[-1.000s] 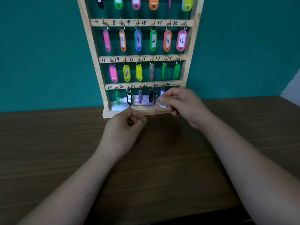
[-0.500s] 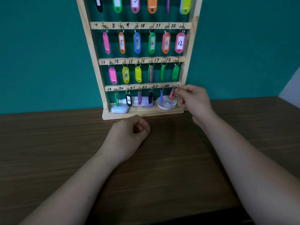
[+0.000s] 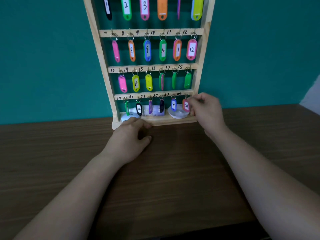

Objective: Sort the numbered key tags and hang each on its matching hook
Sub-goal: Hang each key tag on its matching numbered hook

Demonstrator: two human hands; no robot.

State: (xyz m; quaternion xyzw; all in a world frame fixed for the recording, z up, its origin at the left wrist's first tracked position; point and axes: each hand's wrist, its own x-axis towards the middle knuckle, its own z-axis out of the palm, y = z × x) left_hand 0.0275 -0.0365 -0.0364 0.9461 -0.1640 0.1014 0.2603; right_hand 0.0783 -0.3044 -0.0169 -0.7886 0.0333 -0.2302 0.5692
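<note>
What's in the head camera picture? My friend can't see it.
A right hand holds the tag marked 24 at the bottom right of a wooden rack full of coloured numbered tags. The left hand rests loosely curled on the brown table.

Indoor tabletop station; room type not determinable. Evidence: dark wood-grain table [image 3: 52,161] set against plain teal wall [image 3: 43,58]; hand-numbered wooden key rack [image 3: 99,49] standing on it; tube [image 3: 155,110] and white dish [image 3: 178,114] on bottom ledge.
</note>
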